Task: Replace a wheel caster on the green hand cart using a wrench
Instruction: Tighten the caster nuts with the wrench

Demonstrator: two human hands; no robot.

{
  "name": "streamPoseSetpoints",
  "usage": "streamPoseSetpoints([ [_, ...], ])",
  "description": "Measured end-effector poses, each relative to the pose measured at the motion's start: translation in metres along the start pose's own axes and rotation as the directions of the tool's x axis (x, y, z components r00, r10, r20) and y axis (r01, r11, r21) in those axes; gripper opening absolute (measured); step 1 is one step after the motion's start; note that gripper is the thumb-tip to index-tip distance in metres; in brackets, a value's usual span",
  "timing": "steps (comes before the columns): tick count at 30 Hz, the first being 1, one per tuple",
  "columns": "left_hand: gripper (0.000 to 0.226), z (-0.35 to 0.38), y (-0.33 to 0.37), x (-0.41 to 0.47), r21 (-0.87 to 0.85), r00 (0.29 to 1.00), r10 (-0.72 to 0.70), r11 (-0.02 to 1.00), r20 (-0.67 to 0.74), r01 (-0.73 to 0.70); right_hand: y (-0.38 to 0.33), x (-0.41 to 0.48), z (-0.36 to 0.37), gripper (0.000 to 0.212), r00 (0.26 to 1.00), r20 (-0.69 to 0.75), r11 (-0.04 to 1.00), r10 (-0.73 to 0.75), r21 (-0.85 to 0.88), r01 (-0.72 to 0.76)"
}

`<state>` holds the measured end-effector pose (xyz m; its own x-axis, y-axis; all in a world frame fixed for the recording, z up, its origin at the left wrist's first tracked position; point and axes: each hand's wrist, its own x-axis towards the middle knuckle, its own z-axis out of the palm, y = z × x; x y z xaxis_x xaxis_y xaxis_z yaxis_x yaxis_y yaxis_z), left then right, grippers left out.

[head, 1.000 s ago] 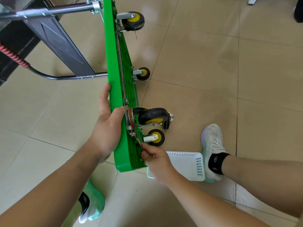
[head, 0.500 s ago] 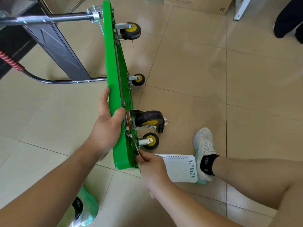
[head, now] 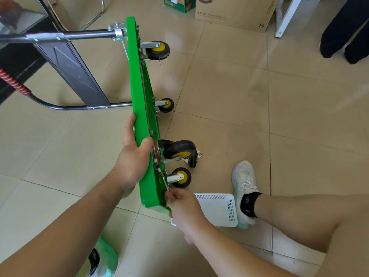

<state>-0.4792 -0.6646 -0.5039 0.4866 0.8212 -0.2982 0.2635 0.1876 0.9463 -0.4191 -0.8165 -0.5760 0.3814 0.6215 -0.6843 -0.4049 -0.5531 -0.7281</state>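
Green hand cart [head: 138, 86] on edge — left hand [head: 133, 159] curled round its rim, right hand [head: 183, 204] pinching a slim wrench [head: 165, 182]
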Motion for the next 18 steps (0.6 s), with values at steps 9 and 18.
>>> streamPoseSetpoints([
  [9,0.064,-0.001,0.004,0.002,-0.019,0.997,-0.073,0.997,0.016,0.074,-0.007,-0.008,0.002,0.016,0.999,-0.017,0.999,0.034,-0.018,-0.034],
  [18,0.067,0.005,0.005,-0.006,0.063,0.999,-0.015,0.998,-0.049,0.018,-0.008,-0.006,0.009,0.023,0.995,-0.1,0.998,0.022,-0.061,-0.028],
])
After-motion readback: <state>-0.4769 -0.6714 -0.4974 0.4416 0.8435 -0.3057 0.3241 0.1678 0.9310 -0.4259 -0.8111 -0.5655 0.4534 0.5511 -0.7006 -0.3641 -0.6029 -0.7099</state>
